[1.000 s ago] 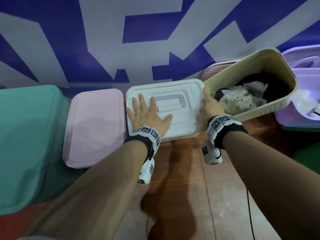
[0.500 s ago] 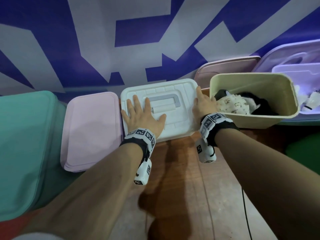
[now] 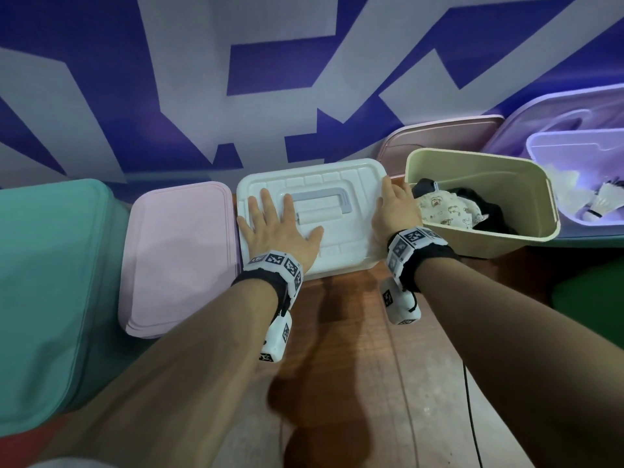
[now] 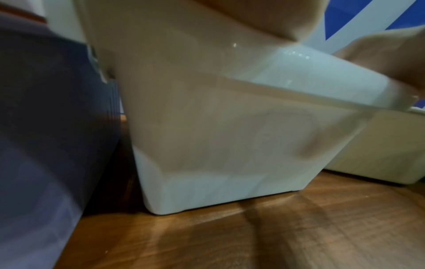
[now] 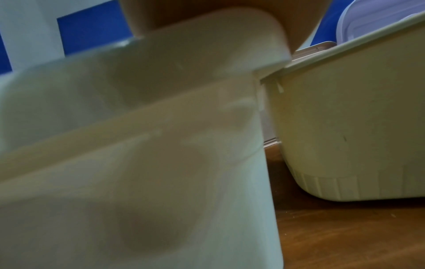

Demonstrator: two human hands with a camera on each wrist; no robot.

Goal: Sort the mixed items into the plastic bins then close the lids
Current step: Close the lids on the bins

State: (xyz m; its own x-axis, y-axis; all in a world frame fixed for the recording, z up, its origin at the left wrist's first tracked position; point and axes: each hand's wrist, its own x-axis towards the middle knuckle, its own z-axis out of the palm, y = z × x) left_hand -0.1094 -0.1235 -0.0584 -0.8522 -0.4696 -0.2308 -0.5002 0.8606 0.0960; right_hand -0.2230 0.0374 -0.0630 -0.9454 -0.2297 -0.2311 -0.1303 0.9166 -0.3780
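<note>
A white bin [image 3: 341, 261] stands at the middle of the wooden floor with its white lid [image 3: 337, 177] on top. My left hand [image 3: 273, 228] lies flat on the lid, fingers spread beside the grey handle [image 3: 320, 199]. Along the lid's right edge rests my right hand [image 3: 395, 211], fingers straight. The left wrist view shows the white bin's wall [image 4: 218, 145] under my palm [image 4: 264, 16]. Right of it is an open beige bin [image 3: 526, 238] holding a patterned cloth [image 3: 445, 211] and dark clothes [image 3: 486, 214]. The right wrist view shows both bins side by side, white bin [image 5: 138, 163] and beige bin [image 5: 345, 127].
A pink lidded bin [image 3: 179, 258] touches the white bin's left side, with a teal bin [image 3: 44, 282] beyond it. A pink lid [image 3: 439, 136] leans on the wall behind the beige bin. At far right an open purple bin [image 3: 574, 146] holds shuttlecocks [image 3: 604, 204].
Both hands have stayed on the white lid. The beige bin looked tilted a second ago and now stands level. The view has shifted slightly.
</note>
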